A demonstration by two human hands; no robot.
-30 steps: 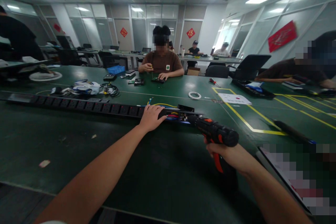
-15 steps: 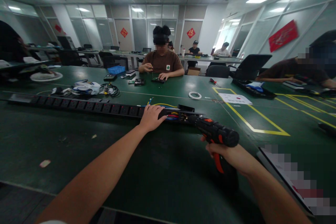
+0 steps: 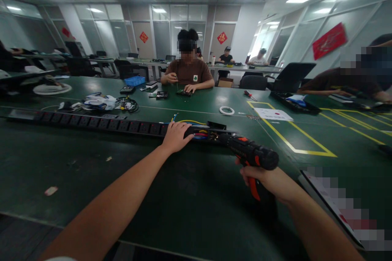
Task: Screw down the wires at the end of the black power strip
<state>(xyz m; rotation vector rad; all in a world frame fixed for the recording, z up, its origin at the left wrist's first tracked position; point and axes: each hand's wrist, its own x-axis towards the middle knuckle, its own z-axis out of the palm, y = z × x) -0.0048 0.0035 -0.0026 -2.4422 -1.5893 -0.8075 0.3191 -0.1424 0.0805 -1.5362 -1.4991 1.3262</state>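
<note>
A long black power strip (image 3: 101,122) with a row of sockets lies across the green table. My left hand (image 3: 177,135) is closed over its right part, fingers across the top and thumb stretched along the near side. Just right of that hand the strip's end is uncovered, showing red, yellow and blue wires (image 3: 200,133). My right hand (image 3: 260,174) grips a black and orange cordless drill (image 3: 249,151) by its handle. The drill's nose points left at the wired end; its tip is too small and dark to make out.
Behind the strip lie a heap of cables (image 3: 128,105) and a white ring (image 3: 226,110). A sheet of paper (image 3: 274,114) lies by yellow tape lines. Across the table a person (image 3: 188,69) works on small parts. A clipboard (image 3: 327,208) lies at right.
Both hands, the drill and the strip keep nearly the same places. The view has shifted very slightly. The person across the table has moved one hand a little.
</note>
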